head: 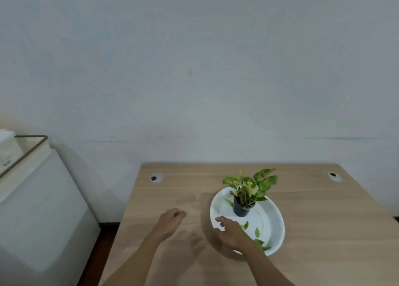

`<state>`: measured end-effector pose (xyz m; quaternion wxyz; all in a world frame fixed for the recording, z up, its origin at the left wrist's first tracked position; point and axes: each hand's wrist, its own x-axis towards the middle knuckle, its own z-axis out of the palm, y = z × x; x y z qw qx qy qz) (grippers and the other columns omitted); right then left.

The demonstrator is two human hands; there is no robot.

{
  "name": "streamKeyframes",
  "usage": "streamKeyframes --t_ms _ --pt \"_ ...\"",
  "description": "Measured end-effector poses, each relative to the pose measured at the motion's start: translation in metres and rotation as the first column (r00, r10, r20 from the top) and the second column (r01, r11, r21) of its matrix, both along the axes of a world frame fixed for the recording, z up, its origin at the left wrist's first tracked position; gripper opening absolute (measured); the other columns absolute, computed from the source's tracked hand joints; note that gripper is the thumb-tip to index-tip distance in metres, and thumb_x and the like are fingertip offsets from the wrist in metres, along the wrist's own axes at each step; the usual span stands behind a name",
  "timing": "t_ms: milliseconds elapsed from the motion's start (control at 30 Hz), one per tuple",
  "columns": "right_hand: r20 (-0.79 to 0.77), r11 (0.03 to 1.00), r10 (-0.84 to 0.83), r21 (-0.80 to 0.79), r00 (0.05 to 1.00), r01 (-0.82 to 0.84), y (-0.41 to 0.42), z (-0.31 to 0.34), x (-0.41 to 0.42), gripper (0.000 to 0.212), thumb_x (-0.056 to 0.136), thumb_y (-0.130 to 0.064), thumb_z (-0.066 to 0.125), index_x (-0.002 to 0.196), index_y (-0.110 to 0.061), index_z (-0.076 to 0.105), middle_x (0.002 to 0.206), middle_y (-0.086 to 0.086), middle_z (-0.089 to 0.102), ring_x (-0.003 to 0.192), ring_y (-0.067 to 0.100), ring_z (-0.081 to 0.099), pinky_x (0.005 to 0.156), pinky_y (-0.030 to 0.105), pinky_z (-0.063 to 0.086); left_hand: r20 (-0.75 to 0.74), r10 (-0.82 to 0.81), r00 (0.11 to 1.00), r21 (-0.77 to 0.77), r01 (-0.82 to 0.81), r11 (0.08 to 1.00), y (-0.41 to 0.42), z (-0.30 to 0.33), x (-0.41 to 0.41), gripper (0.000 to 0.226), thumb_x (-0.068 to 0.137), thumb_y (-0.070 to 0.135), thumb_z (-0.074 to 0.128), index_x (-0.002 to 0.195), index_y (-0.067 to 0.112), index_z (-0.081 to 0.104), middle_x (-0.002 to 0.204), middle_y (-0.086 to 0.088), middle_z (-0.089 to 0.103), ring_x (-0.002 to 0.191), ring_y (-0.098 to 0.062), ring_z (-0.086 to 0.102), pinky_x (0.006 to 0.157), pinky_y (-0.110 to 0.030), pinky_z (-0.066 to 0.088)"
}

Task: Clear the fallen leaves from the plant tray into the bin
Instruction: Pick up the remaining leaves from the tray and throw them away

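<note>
My right hand (231, 231) hovers open and empty over the white tray (278, 221) on the desk (323, 231); left hand (170, 221) loosely curled, empty. Fallen leaves (257, 232) remain beside the potted plant (248, 190); pinching one comes next, I judge.

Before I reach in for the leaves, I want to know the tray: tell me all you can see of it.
The white tray is a shallow oval dish, plastic by its look, lying flat on the wooden table right of centre. A small dark pot with a green plant stands at its far end. Several loose green leaves lie inside. The right hand reaches over its near left rim; whether it touches is unclear.
</note>
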<state>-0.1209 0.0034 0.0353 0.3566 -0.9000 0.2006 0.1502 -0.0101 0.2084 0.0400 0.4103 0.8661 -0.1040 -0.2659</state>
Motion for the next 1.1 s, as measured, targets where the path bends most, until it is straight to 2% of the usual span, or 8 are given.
streamKeyframes --t_ms 100,233,400,533,667,833,1000,1100 --pt "-0.017 1.0 -0.026 0.012 1.0 0.026 -0.037 -0.012 -0.011 0.05 0.098 -0.037 0.046 0.145 -0.021 0.036 0.149 0.0 0.041 0.136 0.019 0.038 0.108 0.028 0.03 0.016 -0.023 1.0 -0.001 0.023 1.0 -0.048 -0.012 -0.006 0.028 0.092 0.039 0.052 0.069 0.026 0.058 0.08 0.004 0.065 0.089 -0.019 0.065 0.079 -0.033 0.046" --pt "-0.052 0.996 -0.079 0.042 0.996 0.081 -0.068 -0.029 -0.022 0.05 0.098 -0.036 0.045 0.145 -0.021 0.036 0.15 0.0 0.04 0.135 0.019 0.041 0.11 0.029 0.03 0.006 -0.008 1.0 0.01 0.008 1.0 -0.093 -0.028 -0.012 0.023 0.094 0.029 0.048 0.075 0.018 0.056 0.081 -0.002 0.061 0.084 -0.023 0.058 0.067 -0.031 0.038" --pt "-0.095 0.993 -0.109 0.042 0.99 0.113 -0.078 -0.055 -0.023 0.051 0.097 -0.037 0.044 0.145 -0.022 0.038 0.151 -0.001 0.039 0.138 0.019 0.038 0.114 0.03 0.029 -0.056 0.086 0.995 0.008 -0.086 0.996 -0.116 -0.051 -0.004 0.023 0.093 0.018 0.047 0.091 -0.003 0.057 0.096 -0.017 0.065 0.092 -0.029 0.058 0.077 -0.035 0.041" --pt "-0.098 0.995 -0.091 0.035 0.991 0.094 -0.071 -0.072 -0.008 0.05 0.098 -0.036 0.043 0.145 -0.021 0.037 0.152 0.0 0.038 0.14 0.018 0.034 0.114 0.028 0.026 -0.057 0.146 0.988 0.04 -0.144 0.989 -0.129 -0.068 0.014 0.015 0.091 0.013 0.05 0.077 0.006 0.051 0.088 -0.016 0.065 0.088 -0.032 0.061 0.069 -0.036 0.041" --pt "-0.055 0.994 -0.108 0.024 0.993 0.11 -0.063 -0.079 0.016 0.049 0.099 -0.029 0.04 0.146 -0.017 0.036 0.152 0.002 0.04 0.14 0.019 0.036 0.115 0.029 0.025 -0.036 0.191 0.981 0.05 -0.189 0.981 -0.145 -0.074 0.032 0.02 0.087 0.005 0.048 0.066 0.008 0.048 0.067 -0.003 0.054 0.072 -0.027 0.053 0.061 -0.034 0.034" --pt "-0.04 0.984 -0.176 -0.012 0.984 0.176 -0.054 -0.087 0.04 0.05 0.099 -0.026 0.037 0.148 -0.017 0.033 0.151 0.003 0.04 0.138 0.02 0.038 0.114 0.03 0.029 -0.115 0.108 0.987 0.0 -0.109 0.994 -0.156 -0.091 0.053 0.02 0.076 0.005 0.055 0.078 0.008 0.074 0.074 -0.006 0.074 0.072 -0.022 0.069 0.063 -0.037 0.054" --pt "-0.047 0.976 -0.214 -0.039 0.976 0.212 -0.043 -0.09 0.07 0.052 0.099 -0.021 0.04 0.149 -0.014 0.028 0.153 0.006 0.036 0.139 0.021 0.036 0.114 0.028 0.025 -0.154 0.121 0.981 0.066 -0.112 0.992 -0.162 -0.087 0.055 0.027 0.074 0.008 0.059 0.049 0.016 0.062 0.055 0.001 0.063 0.059 -0.018 0.063 0.053 -0.027 0.05" --pt "-0.066 0.975 -0.214 -0.076 0.975 0.209 -0.038 -0.104 0.095 0.06 0.098 -0.027 0.043 0.151 -0.012 0.021 0.156 0.008 0.029 0.143 0.024 0.029 0.116 0.034 0.026 -0.225 0.187 0.956 0.099 -0.168 0.981 -0.157 -0.091 0.054 0.015 0.073 0.014 0.065 0.058 0.015 0.064 0.067 -0.009 0.069 0.068 -0.027 0.067 0.06 -0.035 0.057"
